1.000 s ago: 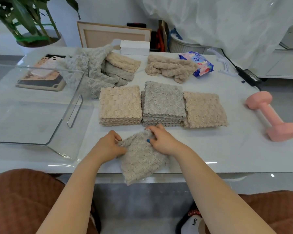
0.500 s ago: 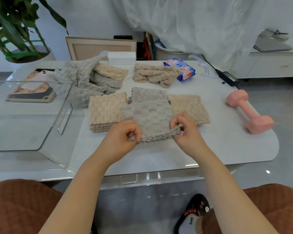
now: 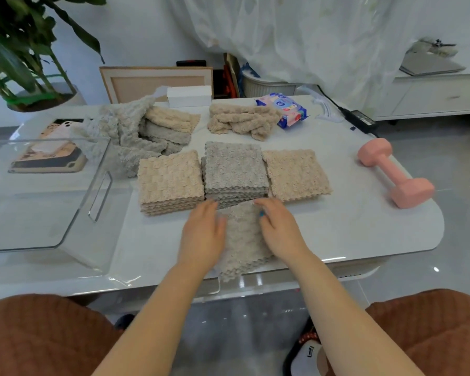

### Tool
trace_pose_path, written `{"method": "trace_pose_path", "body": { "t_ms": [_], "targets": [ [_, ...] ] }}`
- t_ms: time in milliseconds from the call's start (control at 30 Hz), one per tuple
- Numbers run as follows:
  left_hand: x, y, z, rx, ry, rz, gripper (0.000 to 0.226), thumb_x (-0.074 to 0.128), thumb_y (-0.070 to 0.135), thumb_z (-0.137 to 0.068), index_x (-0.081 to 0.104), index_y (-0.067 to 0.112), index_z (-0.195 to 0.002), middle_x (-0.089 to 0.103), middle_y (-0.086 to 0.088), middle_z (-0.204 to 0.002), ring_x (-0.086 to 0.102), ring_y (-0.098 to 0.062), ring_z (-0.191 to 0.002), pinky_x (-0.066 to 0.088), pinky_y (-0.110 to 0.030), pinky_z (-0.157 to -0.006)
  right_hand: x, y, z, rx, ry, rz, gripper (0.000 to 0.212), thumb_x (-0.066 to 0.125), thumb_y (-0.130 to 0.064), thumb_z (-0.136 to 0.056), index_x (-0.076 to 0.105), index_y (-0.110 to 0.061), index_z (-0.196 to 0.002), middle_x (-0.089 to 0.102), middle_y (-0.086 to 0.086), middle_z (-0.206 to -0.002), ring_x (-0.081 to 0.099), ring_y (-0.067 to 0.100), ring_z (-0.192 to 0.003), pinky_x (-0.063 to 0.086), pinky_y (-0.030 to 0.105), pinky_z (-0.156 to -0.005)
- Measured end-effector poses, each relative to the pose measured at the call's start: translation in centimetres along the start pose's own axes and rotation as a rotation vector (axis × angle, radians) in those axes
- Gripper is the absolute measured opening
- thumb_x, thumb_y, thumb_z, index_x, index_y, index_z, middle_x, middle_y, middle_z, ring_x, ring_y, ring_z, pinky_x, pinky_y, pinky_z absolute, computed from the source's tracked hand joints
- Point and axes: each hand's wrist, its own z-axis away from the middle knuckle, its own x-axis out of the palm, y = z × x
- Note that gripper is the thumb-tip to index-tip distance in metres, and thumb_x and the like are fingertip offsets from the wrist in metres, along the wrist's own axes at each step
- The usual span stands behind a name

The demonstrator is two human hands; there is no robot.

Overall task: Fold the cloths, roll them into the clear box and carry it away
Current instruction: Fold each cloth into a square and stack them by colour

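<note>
Reaching forward with both bare forearms, angled in toward each other. Got the left hand (image 3: 202, 234) lying palm down, fingers straight and close together, pointing away. Same deal with the right hand (image 3: 280, 232): flat, palm down, fingers out, blue polish on one nail. Sitting near each other, not touching.

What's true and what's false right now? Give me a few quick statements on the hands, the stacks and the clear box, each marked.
1. The left hand and right hand both press flat on the grey cloth. True.
2. The clear box holds rolled cloths. False: no cloth lies in it.
3. The grey stack sits between the two beige stacks. True.
4. The pink dumbbell lies left of the stacks. False: it lies to their right.
</note>
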Motion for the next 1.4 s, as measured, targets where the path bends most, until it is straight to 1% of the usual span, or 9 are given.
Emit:
{"method": "trace_pose_path", "body": {
  "t_ms": [100, 367, 500, 600, 733, 867, 1167, 1267, 1400],
  "targets": [
    [4.2, -0.1, 2.1, -0.062, -0.158, -0.268, 0.075, 0.001, 0.06, -0.091, 0.004, 0.018, -0.152, -0.002, -0.001, -0.16, -0.003, -0.02, -0.147, 0.001, -0.045, -0.117, 2.9, 2.1, 0.7, -0.087, -0.183, 0.248, 0.049, 0.028, -0.029, -0.1, 0.032, -0.019, -0.147, 0.026, -0.001, -0.156, 0.024, 0.019, -0.143, 0.025, 0.034, -0.114],
    [5.0, -1.2, 2.2, -0.088, -0.142, -0.358, 0.095, -0.01, 0.07, -0.076, -0.002, 0.013, -0.152, -0.007, -0.005, -0.16, -0.008, -0.019, -0.147, -0.007, -0.049, -0.116, 3.5, 3.3, 1.3, -0.106, -0.176, 0.367, 0.063, 0.006, -0.042, -0.093, 0.024, -0.022, -0.15, 0.014, -0.006, -0.159, 0.017, 0.018, -0.146, 0.021, 0.035, -0.114],
    [4.5, -1.1, 3.4, -0.336, -0.036, -0.257, 0.114, 0.01, 0.085, -0.069, 0.02, 0.004, -0.148, 0.01, -0.015, -0.157, 0.005, -0.03, -0.146, -0.002, -0.052, -0.115, 3.0, 2.9, 2.0, 0.04, -0.012, 0.156, 0.048, 0.048, -0.029, -0.095, 0.04, -0.012, -0.139, 0.033, 0.009, -0.148, 0.036, 0.026, -0.132, 0.031, 0.037, -0.104],
    [4.1, -0.6, 4.0, -0.366, 0.082, -0.157, 0.089, 0.042, 0.078, -0.071, 0.051, 0.006, -0.124, 0.036, -0.014, -0.139, 0.031, -0.033, -0.131, 0.02, -0.051, -0.109, 2.5, 1.9, 2.6, 0.198, 0.045, 0.127, 0.045, 0.057, -0.024, -0.088, 0.037, -0.022, -0.129, 0.047, 0.004, -0.123, 0.045, 0.025, -0.111, 0.033, 0.037, -0.088],
    [3.0, 0.9, 2.8, -0.402, 0.053, 0.422, 0.041, 0.067, 0.035, -0.084, 0.042, 0.021, -0.113, 0.05, -0.005, -0.119, 0.054, -0.022, -0.107, 0.044, -0.035, -0.089, 1.1, 0.7, 2.2, 0.152, -0.172, -0.23, 0.061, 0.048, 0.002, -0.078, 0.033, -0.048, -0.109, 0.044, 0.003, -0.122, 0.05, 0.013, -0.087, 0.044, 0.026, -0.08],
    [1.3, 2.1, 1.3, -0.402, 0.095, 1.064, 0.034, 0.055, 0.013, -0.094, 0.031, 0.024, -0.116, 0.059, -0.006, -0.108, 0.064, -0.013, -0.088, 0.056, -0.023, -0.065, -0.9, 0.2, 2.0, 0.082, -0.088, -0.407, 0.055, 0.047, 0.014, -0.08, 0.049, -0.034, -0.108, 0.039, 0.008, -0.122, 0.045, -0.006, -0.092, 0.038, 0.002, -0.072],
    [-4.0, 4.3, -10.6, 0.127, 0.273, 0.598, 0.046, 0.047, 0.005, -0.095, 0.029, 0.032, -0.127, 0.042, -0.003, -0.132, 0.049, -0.013, -0.118, 0.045, -0.026, -0.094, -4.1, -3.4, -7.5, -0.068, 0.26, -0.302, 0.058, 0.046, 0.012, -0.086, 0.052, -0.021, -0.133, 0.029, 0.006, -0.13, 0.044, 0.003, -0.089, 0.038, 0.003, -0.072],
    [-2.7, 3.0, -14.4, 0.046, 0.171, 0.302, 0.049, 0.044, 0.006, -0.096, 0.033, 0.022, -0.14, 0.037, -0.011, -0.134, 0.044, -0.016, -0.111, 0.031, -0.018, -0.089, -3.1, -2.6, -10.8, 0.044, 0.115, -0.229, 0.053, 0.042, 0.012, -0.087, 0.048, -0.01, -0.136, 0.023, 0.012, -0.139, 0.045, 0.021, -0.114, 0.032, -0.003, -0.082],
    [1.6, 0.0, -13.4, -0.164, 0.02, 0.185, 0.053, 0.04, 0.011, -0.1, 0.024, 0.023, -0.149, 0.024, -0.015, -0.142, 0.042, -0.03, -0.121, 0.035, -0.031, -0.094, 1.2, 0.1, -11.2, 0.169, -0.141, -0.165, 0.054, 0.05, 0.005, -0.088, 0.044, -0.01, -0.14, 0.018, 0.014, -0.145, 0.034, 0.032, -0.131, 0.025, 0.025, -0.111]
  ]
}}
